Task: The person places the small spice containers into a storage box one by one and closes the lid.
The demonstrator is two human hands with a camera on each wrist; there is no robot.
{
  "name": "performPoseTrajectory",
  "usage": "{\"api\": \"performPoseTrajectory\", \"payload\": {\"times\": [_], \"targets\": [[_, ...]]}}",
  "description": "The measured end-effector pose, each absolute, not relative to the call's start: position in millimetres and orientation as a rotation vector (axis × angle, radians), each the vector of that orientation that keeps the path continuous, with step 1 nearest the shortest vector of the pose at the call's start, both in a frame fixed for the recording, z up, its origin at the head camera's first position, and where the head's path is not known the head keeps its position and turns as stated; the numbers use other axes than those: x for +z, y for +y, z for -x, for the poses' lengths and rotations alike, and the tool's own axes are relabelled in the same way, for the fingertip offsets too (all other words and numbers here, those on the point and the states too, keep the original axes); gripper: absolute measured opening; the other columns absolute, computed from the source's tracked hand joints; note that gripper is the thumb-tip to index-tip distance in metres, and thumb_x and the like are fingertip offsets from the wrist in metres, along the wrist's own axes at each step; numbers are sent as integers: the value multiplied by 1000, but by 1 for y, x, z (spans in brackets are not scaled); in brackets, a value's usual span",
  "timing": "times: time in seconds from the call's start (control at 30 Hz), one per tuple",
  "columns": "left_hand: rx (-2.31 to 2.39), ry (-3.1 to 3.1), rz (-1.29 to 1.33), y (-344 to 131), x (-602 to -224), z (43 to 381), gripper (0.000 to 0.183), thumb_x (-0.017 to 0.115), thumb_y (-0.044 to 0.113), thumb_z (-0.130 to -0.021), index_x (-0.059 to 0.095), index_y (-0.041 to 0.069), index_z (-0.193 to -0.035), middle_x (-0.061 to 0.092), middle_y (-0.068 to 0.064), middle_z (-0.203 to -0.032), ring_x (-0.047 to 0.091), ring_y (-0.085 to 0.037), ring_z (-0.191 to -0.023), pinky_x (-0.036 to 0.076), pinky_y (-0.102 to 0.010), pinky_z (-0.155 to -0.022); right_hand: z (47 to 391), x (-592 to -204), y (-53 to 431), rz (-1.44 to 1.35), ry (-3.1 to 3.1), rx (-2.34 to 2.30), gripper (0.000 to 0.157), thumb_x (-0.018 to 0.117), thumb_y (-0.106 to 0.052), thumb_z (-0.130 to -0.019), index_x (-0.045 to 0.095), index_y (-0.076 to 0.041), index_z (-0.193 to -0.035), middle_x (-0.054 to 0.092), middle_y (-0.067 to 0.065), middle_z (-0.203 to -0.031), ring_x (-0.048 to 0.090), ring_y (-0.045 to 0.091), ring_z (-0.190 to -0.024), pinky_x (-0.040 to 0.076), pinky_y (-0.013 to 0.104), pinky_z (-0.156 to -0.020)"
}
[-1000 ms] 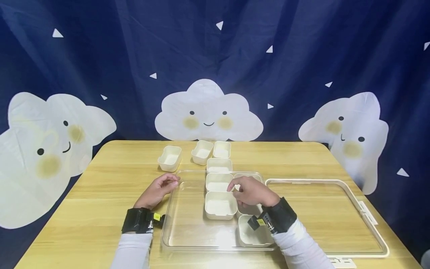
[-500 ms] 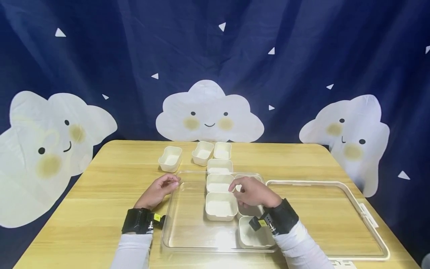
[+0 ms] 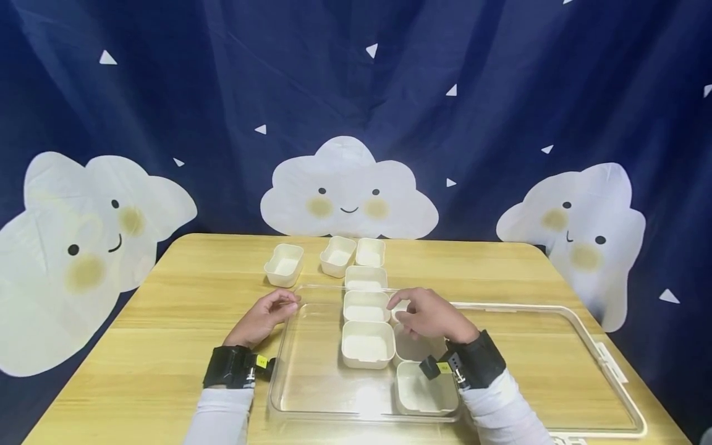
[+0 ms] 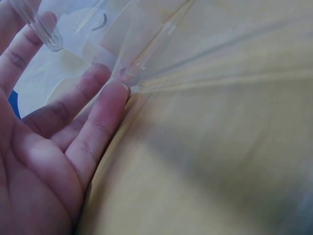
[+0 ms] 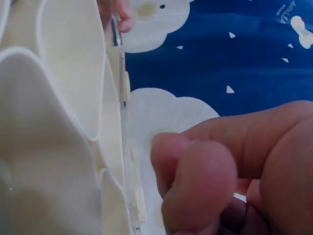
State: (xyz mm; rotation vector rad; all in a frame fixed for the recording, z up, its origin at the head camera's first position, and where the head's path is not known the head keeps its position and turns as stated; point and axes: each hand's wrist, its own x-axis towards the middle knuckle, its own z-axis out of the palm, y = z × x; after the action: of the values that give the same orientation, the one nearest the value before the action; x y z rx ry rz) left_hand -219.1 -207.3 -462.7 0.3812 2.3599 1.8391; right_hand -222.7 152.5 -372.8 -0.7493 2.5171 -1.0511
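A large clear box (image 3: 314,377) sits on the table with several small off-white bins in it. My left hand (image 3: 261,318) is at the box's far left corner. In the left wrist view its fingertips (image 4: 112,95) touch the clear wall, with the fingers mostly extended. Over the right-hand column of bins hovers my right hand (image 3: 434,315), its fingers loosely bent. The right wrist view shows nothing between its thumb and forefinger. One bin (image 3: 368,344) lies in the middle of the box, another (image 3: 365,306) behind it. At the near right corner a bin (image 3: 425,392) is partly covered by the wrist camera.
Beyond the box's far side stand several more bins, among them one bin (image 3: 284,266) apart at the left. A clear lid (image 3: 545,371) with a white rim and clips lies on the right of the table. A dark blue curtain (image 3: 356,93) with clouds hangs behind.
My right hand has moved a little to the right, away from the rim of the middle bins. The left hand stays at the box corner. The head view has tilted slightly.
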Motion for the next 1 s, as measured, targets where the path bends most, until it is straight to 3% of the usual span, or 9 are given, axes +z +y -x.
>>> {"api": "performPoseTrajectory", "payload": {"times": [0.17,0.33,0.47,1.0], "targets": [[1841,2350,-384,-209,-463,218,31,59,18,-98,55,-3,-119,55,-22,-124,51,-35,-112,46,-39,-90,225,-370,153,752,2503,-1072,21,54,0,-91,63,-1,-110,56,-1,-54,59,25,-46,41,26,-44],[1830,2365,-389,-208,-463,220,30,60,19,-98,56,-2,-119,56,-21,-124,52,-32,-112,46,-39,-90,229,-364,155,719,2514,-1077,21,55,-1,-91,64,-2,-110,56,0,-53,56,18,-47,45,28,-49],[1837,2353,-390,-207,-463,220,31,59,19,-98,55,-3,-119,55,-22,-125,52,-31,-111,47,-37,-89,233,-359,158,722,2546,-1057,19,55,-2,-91,65,-4,-107,55,-2,-53,54,14,-48,41,26,-46],[1855,2342,-374,-208,-464,220,31,59,18,-98,55,-4,-119,55,-23,-126,52,-31,-112,47,-36,-89,253,-350,162,598,2595,-1066,11,60,-4,-92,64,-5,-102,61,8,-60,59,29,-51,45,31,-47]]}}
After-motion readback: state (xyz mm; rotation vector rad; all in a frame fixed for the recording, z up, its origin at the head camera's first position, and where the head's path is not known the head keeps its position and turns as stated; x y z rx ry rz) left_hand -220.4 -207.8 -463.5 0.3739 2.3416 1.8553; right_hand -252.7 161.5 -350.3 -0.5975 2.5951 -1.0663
